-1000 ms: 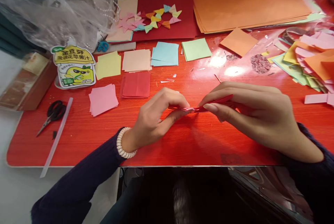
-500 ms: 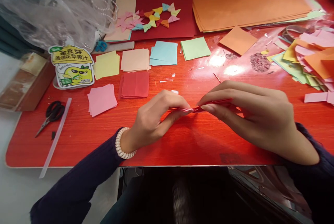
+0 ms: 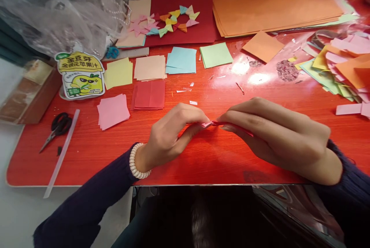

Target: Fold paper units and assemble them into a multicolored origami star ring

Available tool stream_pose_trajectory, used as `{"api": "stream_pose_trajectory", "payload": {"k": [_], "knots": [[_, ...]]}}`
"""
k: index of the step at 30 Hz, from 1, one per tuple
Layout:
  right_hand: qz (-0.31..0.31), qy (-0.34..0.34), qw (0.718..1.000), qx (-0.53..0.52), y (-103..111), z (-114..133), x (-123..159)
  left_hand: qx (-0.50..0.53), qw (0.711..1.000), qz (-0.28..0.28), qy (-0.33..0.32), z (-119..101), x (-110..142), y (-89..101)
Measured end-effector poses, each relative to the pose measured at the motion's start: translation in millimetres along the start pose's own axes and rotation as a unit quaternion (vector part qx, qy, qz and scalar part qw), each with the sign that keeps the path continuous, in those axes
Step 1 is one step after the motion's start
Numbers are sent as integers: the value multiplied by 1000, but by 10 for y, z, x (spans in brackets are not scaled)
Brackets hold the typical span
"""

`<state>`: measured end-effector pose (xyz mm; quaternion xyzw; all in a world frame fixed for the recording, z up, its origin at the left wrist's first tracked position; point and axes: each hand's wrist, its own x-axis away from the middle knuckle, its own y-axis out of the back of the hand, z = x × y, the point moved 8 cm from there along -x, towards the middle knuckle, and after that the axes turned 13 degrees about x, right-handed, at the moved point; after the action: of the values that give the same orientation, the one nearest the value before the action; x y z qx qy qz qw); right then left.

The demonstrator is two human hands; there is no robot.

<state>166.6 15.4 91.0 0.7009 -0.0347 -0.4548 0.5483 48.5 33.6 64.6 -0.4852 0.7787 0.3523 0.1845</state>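
Both my hands meet over the middle of the red table [image 3: 95, 151] and pinch one small folded piece of red paper [image 3: 212, 124]. My left hand [image 3: 173, 132], with a pearl bracelet at the wrist, grips its left end between thumb and fingers. My right hand [image 3: 274, 134] is closed over the right part of the paper, which is mostly hidden under the fingers. A stack of red paper squares [image 3: 149, 94] lies just beyond my left hand.
Stacks of pink [image 3: 113, 111], yellow [image 3: 118, 72], beige [image 3: 150, 67], blue [image 3: 181, 60] and green squares [image 3: 216, 54] lie beyond. Folded paper shapes form a ring [image 3: 166, 20] on dark red paper. Scissors [image 3: 58, 125] and a plastic strip lie left; orange sheets [image 3: 274, 3] and scraps [image 3: 341, 67] lie right.
Both hands have dropped slightly toward me with the red paper. My right hand has rolled over it, so less of the paper shows.
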Motion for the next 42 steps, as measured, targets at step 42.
{"api": "stream_pose_trajectory", "payload": {"k": [42], "knots": [[-3,63,997,-54,26,57,34,-273,889,100,-354,-471,102,-134]]}}
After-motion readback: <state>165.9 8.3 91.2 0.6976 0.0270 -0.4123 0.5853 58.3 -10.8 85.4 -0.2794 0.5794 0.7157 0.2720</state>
